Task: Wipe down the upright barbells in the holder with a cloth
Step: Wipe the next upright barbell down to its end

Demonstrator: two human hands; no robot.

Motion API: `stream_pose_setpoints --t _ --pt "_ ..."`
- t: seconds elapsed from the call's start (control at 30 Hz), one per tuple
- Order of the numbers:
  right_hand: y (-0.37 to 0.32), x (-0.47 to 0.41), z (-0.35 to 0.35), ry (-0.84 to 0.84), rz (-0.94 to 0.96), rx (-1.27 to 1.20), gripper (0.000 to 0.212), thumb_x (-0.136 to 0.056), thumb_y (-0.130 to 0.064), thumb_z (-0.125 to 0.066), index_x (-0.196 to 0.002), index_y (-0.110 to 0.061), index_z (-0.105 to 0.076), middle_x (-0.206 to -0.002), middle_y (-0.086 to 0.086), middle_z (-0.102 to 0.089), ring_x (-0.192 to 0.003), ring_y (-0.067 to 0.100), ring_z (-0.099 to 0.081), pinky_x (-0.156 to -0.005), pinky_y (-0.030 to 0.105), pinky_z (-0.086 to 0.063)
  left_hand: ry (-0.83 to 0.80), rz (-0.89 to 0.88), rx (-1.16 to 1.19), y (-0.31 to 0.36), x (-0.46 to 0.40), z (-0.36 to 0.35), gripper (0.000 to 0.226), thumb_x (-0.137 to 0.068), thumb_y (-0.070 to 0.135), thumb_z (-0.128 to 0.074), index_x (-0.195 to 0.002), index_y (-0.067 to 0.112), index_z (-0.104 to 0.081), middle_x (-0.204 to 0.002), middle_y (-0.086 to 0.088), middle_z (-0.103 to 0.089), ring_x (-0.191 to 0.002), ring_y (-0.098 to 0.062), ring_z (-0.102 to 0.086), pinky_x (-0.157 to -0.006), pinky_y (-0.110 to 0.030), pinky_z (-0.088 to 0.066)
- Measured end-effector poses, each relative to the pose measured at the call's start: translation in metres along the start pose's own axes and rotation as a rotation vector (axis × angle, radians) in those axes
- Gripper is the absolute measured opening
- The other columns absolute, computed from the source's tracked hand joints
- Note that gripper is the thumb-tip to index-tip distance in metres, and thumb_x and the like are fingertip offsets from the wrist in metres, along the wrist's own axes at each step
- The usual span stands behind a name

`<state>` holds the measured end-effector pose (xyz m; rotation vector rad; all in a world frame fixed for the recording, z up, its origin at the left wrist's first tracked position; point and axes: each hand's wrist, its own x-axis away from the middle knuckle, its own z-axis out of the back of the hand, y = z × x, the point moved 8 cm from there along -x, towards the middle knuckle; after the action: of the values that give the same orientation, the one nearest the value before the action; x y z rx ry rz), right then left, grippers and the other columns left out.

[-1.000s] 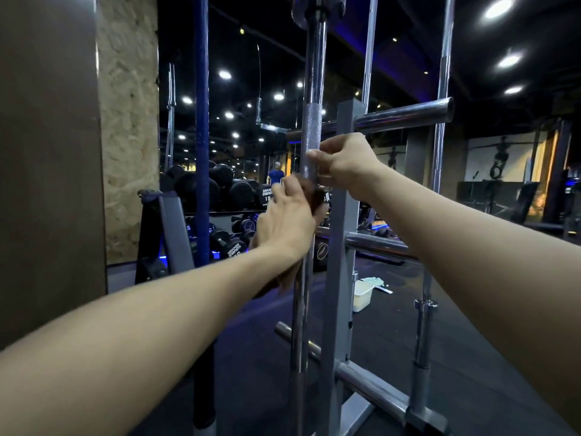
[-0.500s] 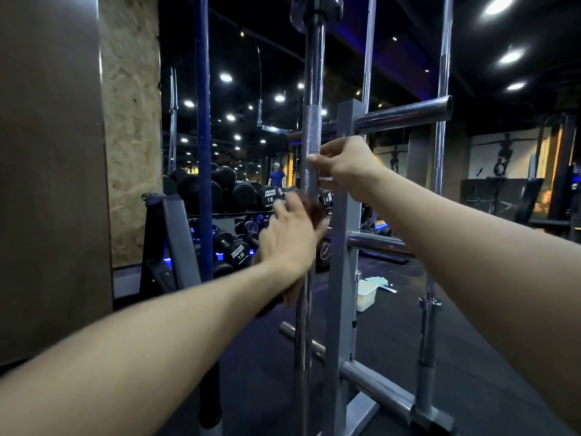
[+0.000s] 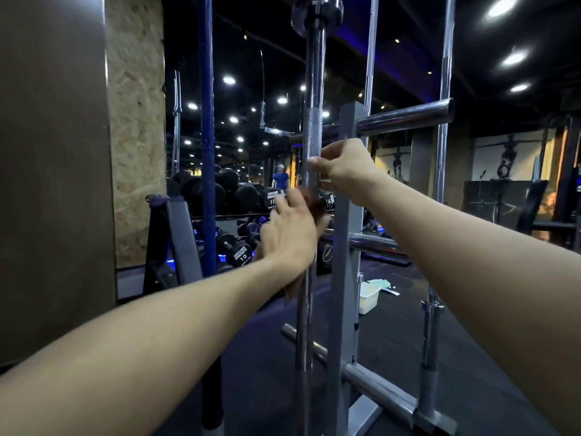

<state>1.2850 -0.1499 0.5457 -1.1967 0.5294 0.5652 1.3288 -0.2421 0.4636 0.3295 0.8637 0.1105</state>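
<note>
A chrome barbell (image 3: pixel 313 89) stands upright in front of the grey holder frame (image 3: pixel 344 278). My left hand (image 3: pixel 290 229) presses a dark brown cloth (image 3: pixel 316 207) around the bar, just below its knurled section. My right hand (image 3: pixel 342 169) grips the same bar a little higher, fingers curled round the knurling. Two thinner chrome barbells (image 3: pixel 445 73) stand upright behind the frame on the right, and a blue bar (image 3: pixel 207 121) stands at the left. Most of the cloth is hidden by my left hand; an end hangs below my wrist.
Horizontal chrome pegs (image 3: pixel 405 119) stick out of the frame to the right at several heights. A dumbbell rack (image 3: pixel 239 215) stands behind, in front of a mirror. A white tub (image 3: pixel 368 296) lies on the black floor. A brown wall (image 3: pixel 53 152) closes the left side.
My left hand with the cloth has slid slightly down the bar. My right hand keeps its hold at about the same height.
</note>
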Motion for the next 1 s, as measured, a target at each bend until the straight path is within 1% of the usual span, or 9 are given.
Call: stream_pose_setpoints --t 0.17,0.27,0.43,0.67,0.73,0.8,0.87,0.93,1.0 --pt "0.008 -0.004 0.001 0.017 0.013 -0.005 0.013 -0.085 -0.02 -0.071 -0.086 -0.008 -0.065 -0.085 0.012 -0.066 -0.085 0.027 -0.067 -0.081 0.051 -0.056 0.082 -0.002 -0.009 0.009 -0.014 0.005 0.054 -0.095 0.048 -0.045 -0.125 0.007 -0.026 -0.125 -0.016 -0.038 -0.111 -0.035 -0.051 -0.079 -0.046 -0.045" --pt "0.012 -0.004 0.001 0.019 -0.005 -0.041 0.015 -0.086 -0.018 -0.07 -0.09 -0.004 -0.066 -0.095 0.022 -0.068 -0.088 0.035 -0.069 -0.079 0.052 -0.056 -0.019 -0.015 -0.02 -0.004 0.02 -0.021 0.059 -0.093 0.053 -0.043 -0.127 0.007 -0.024 -0.123 -0.014 -0.037 -0.112 -0.033 -0.05 -0.081 -0.044 -0.045" --pt "0.01 0.0 0.0 0.014 0.004 -0.04 0.025 -0.084 -0.016 -0.07 -0.063 -0.012 -0.059 -0.076 0.015 -0.057 -0.072 0.025 -0.054 -0.078 0.058 -0.053 -0.266 -0.003 -0.065 -0.034 0.081 -0.059 0.058 -0.092 0.056 -0.041 -0.125 0.011 -0.024 -0.122 -0.007 -0.038 -0.11 -0.026 -0.052 -0.081 -0.039 -0.047" --pt "0.009 0.001 -0.002 0.007 0.01 -0.094 0.018 -0.085 -0.013 -0.071 -0.07 -0.012 -0.06 -0.082 0.015 -0.058 -0.077 0.028 -0.059 -0.081 0.056 -0.054 -0.04 0.015 0.022 -0.004 0.009 -0.012 0.06 -0.091 0.054 -0.047 -0.123 0.007 -0.028 -0.121 -0.013 -0.041 -0.111 -0.035 -0.053 -0.074 -0.044 -0.042" --pt "0.013 0.002 0.0 0.04 0.025 -0.087 0.012 -0.085 -0.016 -0.071 -0.085 -0.009 -0.062 -0.086 0.01 -0.06 -0.09 0.03 -0.065 -0.084 0.052 -0.054 -0.024 0.026 -0.006 -0.005 0.013 -0.017 0.059 -0.092 0.054 -0.044 -0.123 0.006 -0.027 -0.119 -0.013 -0.04 -0.109 -0.034 -0.053 -0.071 -0.042 -0.041" --pt "0.026 0.009 -0.003 0.033 -0.006 -0.066 0.023 -0.085 -0.019 -0.071 -0.1 -0.004 -0.063 -0.089 0.007 -0.062 -0.096 0.029 -0.065 -0.084 0.047 -0.055 -0.015 0.025 -0.044 -0.008 0.021 -0.023 0.058 -0.093 0.054 -0.043 -0.122 0.006 -0.027 -0.119 -0.013 -0.04 -0.109 -0.033 -0.053 -0.072 -0.041 -0.042" --pt "0.04 0.02 -0.008 -0.003 -0.047 -0.062 0.029 -0.087 -0.018 -0.069 -0.106 0.002 -0.064 -0.086 0.007 -0.062 -0.079 0.019 -0.062 -0.069 0.031 -0.058 -0.061 0.025 -0.065 -0.013 0.035 -0.032 0.059 -0.093 0.053 -0.044 -0.124 0.006 -0.027 -0.122 -0.013 -0.04 -0.111 -0.032 -0.053 -0.077 -0.042 -0.046" --pt "0.045 0.032 -0.011 -0.03 -0.071 -0.087 0.024 -0.088 -0.015 -0.068 -0.102 0.004 -0.064 -0.075 0.003 -0.058 -0.063 0.01 -0.052 -0.046 0.016 -0.048 -0.185 0.04 -0.072 -0.023 0.062 -0.047 0.06 -0.092 0.051 -0.046 -0.126 0.006 -0.026 -0.124 -0.013 -0.039 -0.114 -0.032 -0.052 -0.081 -0.043 -0.047" --pt "0.046 0.037 -0.011 -0.022 -0.071 -0.097 0.014 -0.088 -0.015 -0.068 -0.094 -0.003 -0.064 -0.07 0.0 -0.055 -0.063 0.011 -0.051 -0.048 0.017 -0.048 -0.288 0.042 -0.063 -0.032 0.081 -0.058 0.061 -0.092 0.051 -0.048 -0.127 0.007 -0.026 -0.126 -0.012 -0.04 -0.115 -0.031 -0.051 -0.083 -0.043 -0.046"
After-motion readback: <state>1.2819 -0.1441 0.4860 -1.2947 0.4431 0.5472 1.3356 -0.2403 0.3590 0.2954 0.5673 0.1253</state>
